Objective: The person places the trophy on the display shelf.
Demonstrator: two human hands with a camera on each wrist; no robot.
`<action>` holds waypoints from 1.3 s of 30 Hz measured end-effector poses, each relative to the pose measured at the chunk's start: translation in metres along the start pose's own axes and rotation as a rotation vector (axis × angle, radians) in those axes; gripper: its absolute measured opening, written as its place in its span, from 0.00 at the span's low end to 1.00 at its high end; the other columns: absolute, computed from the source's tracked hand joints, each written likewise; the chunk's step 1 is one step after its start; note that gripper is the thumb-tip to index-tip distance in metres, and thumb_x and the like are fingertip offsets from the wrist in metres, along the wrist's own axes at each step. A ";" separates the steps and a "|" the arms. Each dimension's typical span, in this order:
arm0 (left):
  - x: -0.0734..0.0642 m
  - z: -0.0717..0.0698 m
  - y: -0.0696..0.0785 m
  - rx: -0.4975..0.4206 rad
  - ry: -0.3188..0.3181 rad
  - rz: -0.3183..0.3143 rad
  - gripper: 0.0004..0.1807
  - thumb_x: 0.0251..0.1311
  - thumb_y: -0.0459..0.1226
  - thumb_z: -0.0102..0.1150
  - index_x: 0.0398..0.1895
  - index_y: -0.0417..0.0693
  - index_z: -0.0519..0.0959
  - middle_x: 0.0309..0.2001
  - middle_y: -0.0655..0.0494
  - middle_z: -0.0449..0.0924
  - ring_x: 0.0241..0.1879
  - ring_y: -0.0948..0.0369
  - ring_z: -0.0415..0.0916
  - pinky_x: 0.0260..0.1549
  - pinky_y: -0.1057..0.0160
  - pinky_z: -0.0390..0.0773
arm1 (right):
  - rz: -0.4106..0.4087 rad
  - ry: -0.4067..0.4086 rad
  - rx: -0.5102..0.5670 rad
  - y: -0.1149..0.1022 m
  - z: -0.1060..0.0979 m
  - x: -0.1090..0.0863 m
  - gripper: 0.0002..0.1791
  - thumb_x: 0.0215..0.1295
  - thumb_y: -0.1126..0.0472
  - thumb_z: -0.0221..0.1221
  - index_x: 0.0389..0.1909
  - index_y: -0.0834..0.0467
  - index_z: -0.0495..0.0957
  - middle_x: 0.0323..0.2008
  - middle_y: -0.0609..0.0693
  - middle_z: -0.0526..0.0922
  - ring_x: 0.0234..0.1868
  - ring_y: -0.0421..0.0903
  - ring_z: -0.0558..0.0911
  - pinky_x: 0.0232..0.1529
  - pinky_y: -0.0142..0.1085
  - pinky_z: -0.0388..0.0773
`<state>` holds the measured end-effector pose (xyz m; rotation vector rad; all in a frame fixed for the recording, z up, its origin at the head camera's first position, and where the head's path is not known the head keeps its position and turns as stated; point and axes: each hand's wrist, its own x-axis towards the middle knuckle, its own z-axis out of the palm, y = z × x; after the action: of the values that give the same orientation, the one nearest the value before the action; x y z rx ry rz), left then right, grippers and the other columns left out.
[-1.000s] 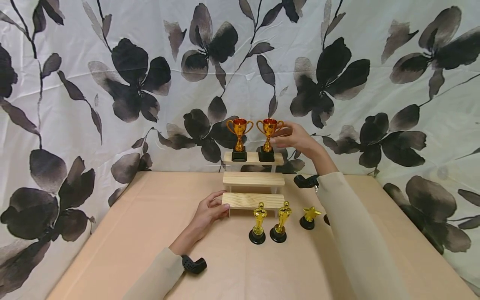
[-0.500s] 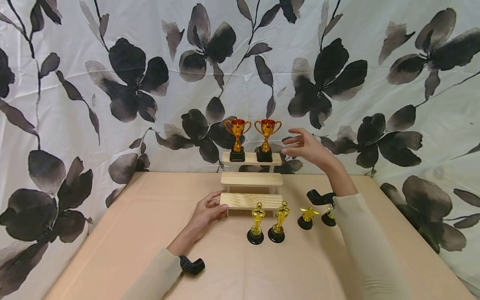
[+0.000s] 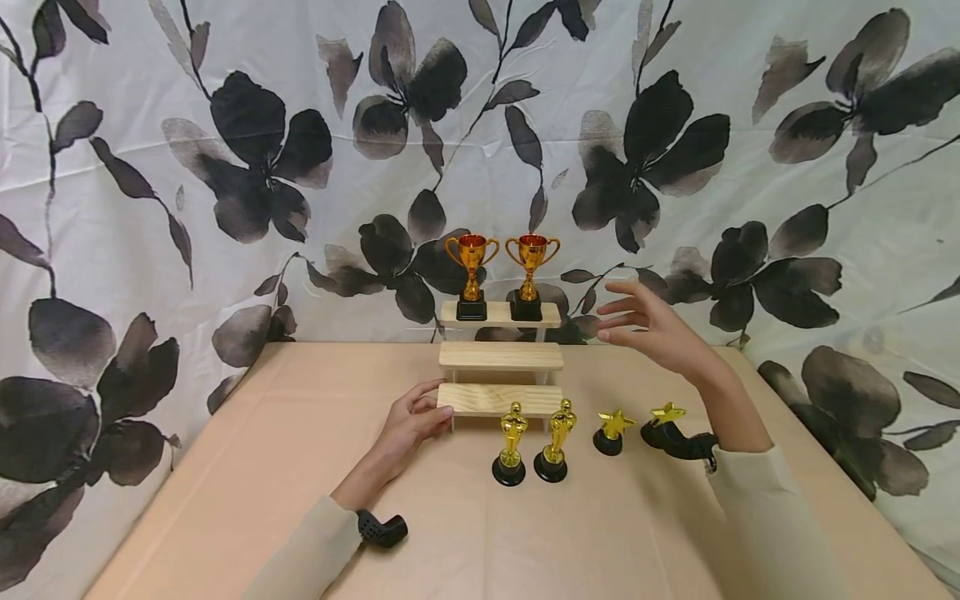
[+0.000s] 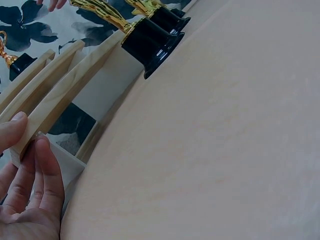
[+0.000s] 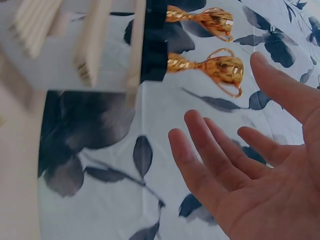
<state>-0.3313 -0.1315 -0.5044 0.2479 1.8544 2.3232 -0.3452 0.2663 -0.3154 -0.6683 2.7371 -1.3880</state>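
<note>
The left hand (image 3: pixel 408 423) pinched the front left corner of the shelf (image 3: pixel 480 399), near the table's (image 3: pixel 337 400) back edge; the right hand (image 3: pixel 662 332) was spread, apart from two cups (image 3: pixel 532 252).

Cups (image 3: pixel 531 254) orange-gold; statuettes (image 3: pixel 513 430) gold; stand (image 3: pixel 500 356) pale tan; backdrop (image 3: pixel 528 42) white, grey-black floral.

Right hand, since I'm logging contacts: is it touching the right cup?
Apart. The head view shows backdrop between the right hand and right cup; the right wrist view shows a gap too.
</note>
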 end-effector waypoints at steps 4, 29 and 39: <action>0.000 0.000 0.001 0.007 0.000 0.001 0.38 0.63 0.33 0.71 0.75 0.46 0.66 0.40 0.56 0.82 0.37 0.64 0.82 0.38 0.68 0.84 | -0.004 0.005 -0.032 0.012 -0.003 -0.017 0.42 0.72 0.56 0.65 0.80 0.59 0.54 0.67 0.65 0.74 0.65 0.64 0.78 0.62 0.53 0.80; -0.003 -0.004 -0.002 0.006 0.018 -0.008 0.37 0.63 0.32 0.70 0.75 0.46 0.67 0.38 0.57 0.81 0.35 0.64 0.80 0.37 0.69 0.83 | 0.073 -0.075 -0.075 0.089 -0.006 -0.072 0.27 0.68 0.57 0.68 0.64 0.62 0.75 0.61 0.63 0.80 0.59 0.47 0.82 0.49 0.28 0.83; -0.002 0.000 0.001 0.004 0.007 -0.009 0.38 0.63 0.32 0.70 0.76 0.45 0.66 0.40 0.54 0.82 0.37 0.65 0.81 0.39 0.68 0.84 | 0.090 -0.086 -0.101 0.116 -0.003 -0.076 0.28 0.67 0.58 0.69 0.64 0.62 0.74 0.60 0.65 0.80 0.60 0.62 0.81 0.52 0.28 0.81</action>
<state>-0.3296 -0.1323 -0.5031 0.2318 1.8591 2.3179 -0.3196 0.3572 -0.4169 -0.5860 2.7477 -1.1819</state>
